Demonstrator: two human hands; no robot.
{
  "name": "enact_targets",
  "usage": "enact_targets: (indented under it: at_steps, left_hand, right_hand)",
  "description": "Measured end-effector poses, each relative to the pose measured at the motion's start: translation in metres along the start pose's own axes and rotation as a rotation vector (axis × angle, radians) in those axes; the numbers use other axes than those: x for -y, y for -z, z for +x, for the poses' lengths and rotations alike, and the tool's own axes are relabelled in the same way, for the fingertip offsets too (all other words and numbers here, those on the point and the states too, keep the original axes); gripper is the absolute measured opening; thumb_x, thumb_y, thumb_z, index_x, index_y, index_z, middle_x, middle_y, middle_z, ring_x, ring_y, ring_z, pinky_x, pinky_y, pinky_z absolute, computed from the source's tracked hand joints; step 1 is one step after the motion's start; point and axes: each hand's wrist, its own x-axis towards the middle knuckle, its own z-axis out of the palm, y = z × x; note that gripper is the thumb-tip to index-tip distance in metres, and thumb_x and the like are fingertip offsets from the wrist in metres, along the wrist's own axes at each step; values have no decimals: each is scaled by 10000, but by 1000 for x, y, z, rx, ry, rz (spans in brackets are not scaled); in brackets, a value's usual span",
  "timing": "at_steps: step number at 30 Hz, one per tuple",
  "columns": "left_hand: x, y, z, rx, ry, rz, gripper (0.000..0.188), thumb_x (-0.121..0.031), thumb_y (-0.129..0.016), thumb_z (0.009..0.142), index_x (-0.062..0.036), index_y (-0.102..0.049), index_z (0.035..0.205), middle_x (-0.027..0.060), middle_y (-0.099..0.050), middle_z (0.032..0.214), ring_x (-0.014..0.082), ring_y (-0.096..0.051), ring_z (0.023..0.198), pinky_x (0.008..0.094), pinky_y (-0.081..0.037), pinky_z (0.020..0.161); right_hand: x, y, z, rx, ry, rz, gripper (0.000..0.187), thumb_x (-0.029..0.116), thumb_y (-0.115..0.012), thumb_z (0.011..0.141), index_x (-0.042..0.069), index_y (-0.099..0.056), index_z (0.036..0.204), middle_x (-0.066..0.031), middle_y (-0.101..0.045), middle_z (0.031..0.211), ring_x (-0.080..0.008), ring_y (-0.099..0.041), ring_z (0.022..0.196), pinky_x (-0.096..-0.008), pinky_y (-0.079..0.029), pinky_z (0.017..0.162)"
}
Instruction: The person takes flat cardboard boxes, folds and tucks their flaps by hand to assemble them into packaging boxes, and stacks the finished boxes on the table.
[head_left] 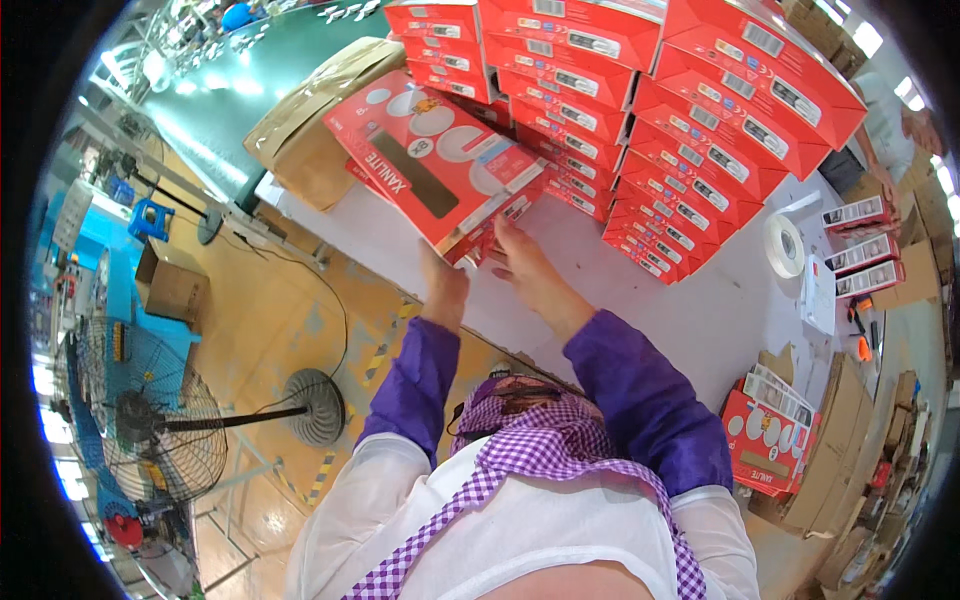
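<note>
A flat red carton (pixel 437 160) with pale round pictures and a dark rectangular window lies tilted between my hands, its near end toward me. At its near left corner is my left hand (pixel 445 283), closed on the carton with its fingers hidden behind it. My right hand (pixel 532 268) grips the near end from the right, thumb up against the side. A red edge shows under the carton's left side; whether it is a second carton I cannot tell. Behind and to the right rise tall stacks of red cartons (pixel 565 125).
A brown cardboard box (pixel 320 125) sits behind the carton. Rightward on the white table (pixel 560 345) are a tape roll (pixel 783 247), small red-and-white boxes (pixel 862 250) and flat red packaging (pixel 765 440). Another person's arm (pixel 880 165) shows far right. A fan (pixel 150 415) stands left.
</note>
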Motion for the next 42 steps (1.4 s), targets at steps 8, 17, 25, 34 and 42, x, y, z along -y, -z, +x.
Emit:
enact_targets:
  at_steps: [8, 17, 25, 34, 42]
  left_hand:
    - [-43, -64, -35, 163, -159, -103, 553, -509, -303, 986, -114, -441, 1347, 66, -515, 1334, 286, -517, 1186, 487, -432, 992]
    - [1, -13, -39, -16, -150, 382, 754, -613, -382, 916, -88, -278, 1446, 99, -274, 1502, 239, -324, 1340, 440, -240, 1088]
    - [134, 15, -143, 441, 276, 798, 477, -357, -567, 926, -110, -445, 1316, 94, -467, 1305, 214, -557, 1036, 381, -431, 844]
    - [196, -88, -246, 1304, 96, 1020, 293, -239, -646, 889, -65, -594, 1119, 24, -632, 1036, 139, -590, 954, 286, -455, 804]
    - [259, -201, -319, 1840, -1003, 1152, 496, -306, -729, 780, -12, -580, 1152, 196, -623, 1110, 346, -564, 1075, 427, -437, 923]
  right_hand:
    - [-30, 128, -81, -213, -97, 36, 556, 378, -600, 920, 111, -416, 1372, -51, -518, 1267, -200, -575, 1009, -347, -443, 852]
    - [-111, 295, -277, -1183, 314, -578, 536, 166, -668, 825, 15, -459, 1295, -136, -598, 1136, -276, -580, 1038, -396, -465, 863]
    - [-126, 401, -420, -2290, -326, -496, 698, 300, -706, 745, -16, -415, 1296, -242, -380, 1371, -397, -389, 1257, -570, -392, 952]
    - [-197, 403, -485, -1535, 202, 625, 271, 211, -691, 822, 67, -622, 1040, -55, -683, 833, -163, -674, 739, -321, -571, 602]
    - [-160, 249, -382, -974, 644, 680, 315, 148, -618, 917, 80, -554, 1218, -55, -633, 1156, -174, -628, 1001, -346, -555, 772]
